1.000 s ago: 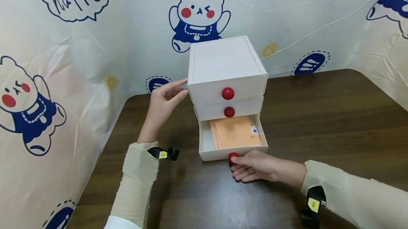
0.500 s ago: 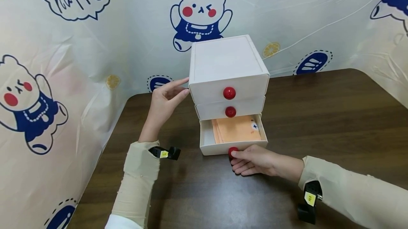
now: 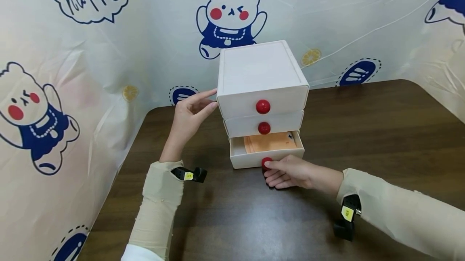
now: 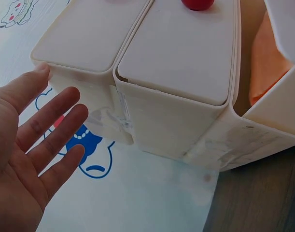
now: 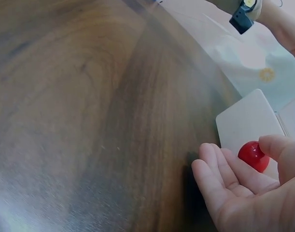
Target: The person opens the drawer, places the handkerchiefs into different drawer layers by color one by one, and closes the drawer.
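A white three-drawer box stands on the table with a round red knob on each drawer. Its bottom drawer is partly pulled out, and folded orange cloth shows inside. My right hand pinches the bottom drawer's red knob between thumb and index finger, the other fingers extended below. At the box's left side, my left hand rests its thumb and index fingertip against the upper part; the left wrist view shows its other fingers spread. The upper two drawers look closed.
A dark wooden table extends around the box. Behind it hangs a pale sheet printed with cartoon bears. Both wrists wear a black camera, such as the right wrist camera.
My right hand has moved away from me with the knob, and the bottom drawer has slid further in, so less of the orange cloth shows. My left hand keeps its place on the box.
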A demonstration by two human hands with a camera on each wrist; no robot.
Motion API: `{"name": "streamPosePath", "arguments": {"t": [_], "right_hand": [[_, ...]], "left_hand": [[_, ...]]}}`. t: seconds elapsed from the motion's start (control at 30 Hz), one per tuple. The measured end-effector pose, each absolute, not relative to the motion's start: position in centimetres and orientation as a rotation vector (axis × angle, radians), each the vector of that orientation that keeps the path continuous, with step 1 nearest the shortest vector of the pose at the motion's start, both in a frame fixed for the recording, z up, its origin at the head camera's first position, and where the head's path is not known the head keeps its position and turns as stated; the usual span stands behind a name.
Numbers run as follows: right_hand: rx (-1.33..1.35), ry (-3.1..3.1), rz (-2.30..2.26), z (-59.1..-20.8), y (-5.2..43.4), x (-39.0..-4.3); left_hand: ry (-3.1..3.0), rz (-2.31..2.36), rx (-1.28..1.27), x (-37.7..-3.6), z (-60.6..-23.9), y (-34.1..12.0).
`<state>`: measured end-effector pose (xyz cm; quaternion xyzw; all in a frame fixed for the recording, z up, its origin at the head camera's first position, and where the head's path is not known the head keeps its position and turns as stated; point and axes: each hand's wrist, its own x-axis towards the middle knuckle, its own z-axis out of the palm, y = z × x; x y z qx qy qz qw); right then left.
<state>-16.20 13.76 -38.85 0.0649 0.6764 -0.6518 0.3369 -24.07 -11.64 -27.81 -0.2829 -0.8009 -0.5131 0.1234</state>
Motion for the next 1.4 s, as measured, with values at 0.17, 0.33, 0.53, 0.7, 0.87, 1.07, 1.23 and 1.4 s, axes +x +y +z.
{"name": "streamPosePath", "arguments": {"t": [0.17,0.33,0.53,0.7,0.87,1.07,1.23,1.4], "right_hand": [[0.162,1.777,-1.675,-38.7,13.8,-16.9],[0.161,1.783,-1.674,-38.8,13.8,-17.5],[0.157,1.785,-1.684,-38.8,13.8,-18.4],[0.148,1.781,-1.683,-38.8,13.8,-19.2],[0.14,1.788,-1.678,-38.7,13.8,-19.7],[0.136,1.804,-1.67,-38.7,14.0,-20.1],[0.131,1.807,-1.667,-38.7,14.0,-20.3],[0.126,1.814,-1.666,-38.8,13.9,-20.6]], "left_hand": [[-2.334,-1.492,-0.823,-24.1,-27.9,-11.7],[-2.334,-1.483,-0.826,-24.2,-27.9,-11.7],[-2.334,-1.497,-0.822,-24.3,-28.0,-11.7],[-2.33,-1.503,-0.819,-24.2,-28.0,-11.8],[-2.325,-1.509,-0.819,-24.2,-27.9,-11.7],[-2.319,-1.515,-0.822,-24.1,-27.9,-11.6],[-2.312,-1.511,-0.836,-24.1,-27.9,-11.6],[-2.312,-1.51,-0.836,-24.1,-27.9,-11.6]]}}
